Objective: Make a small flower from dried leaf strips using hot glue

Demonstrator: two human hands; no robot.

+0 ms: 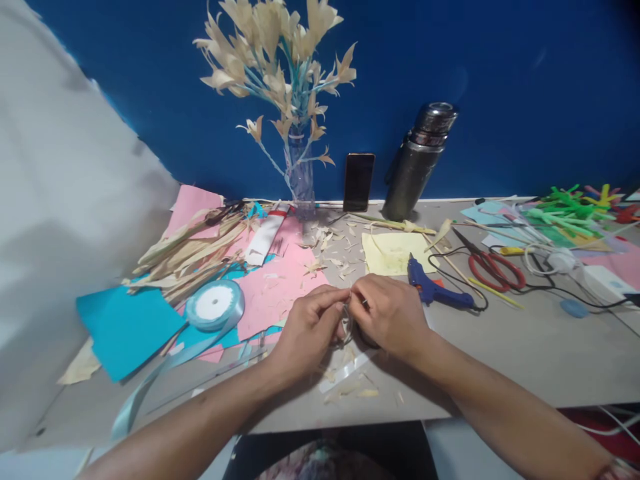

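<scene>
My left hand (311,328) and my right hand (391,312) meet above the front middle of the table, fingertips touching. Both are closed in a pinch around something small that the fingers mostly hide. Just below the fingertips a thin pale strip (347,325) shows, like dried husk. Under the hands lie a clear flat strip (350,371) and pale husk scraps (367,393). A blue glue gun (435,290) rests right of my right hand, beside a pale yellow sheet (395,250). To the left of my left hand are pink paper (280,283) and a light blue ribbon roll (227,300).
At the back stand a vase (300,177) of husk flowers (270,60), a phone (359,181) and a tilted thermos (417,163). Dried husks (195,247) and blue paper (130,327) lie left. Red-handled scissors (495,270), cables and green pipe-cleaner-like sticks (570,207) lie right.
</scene>
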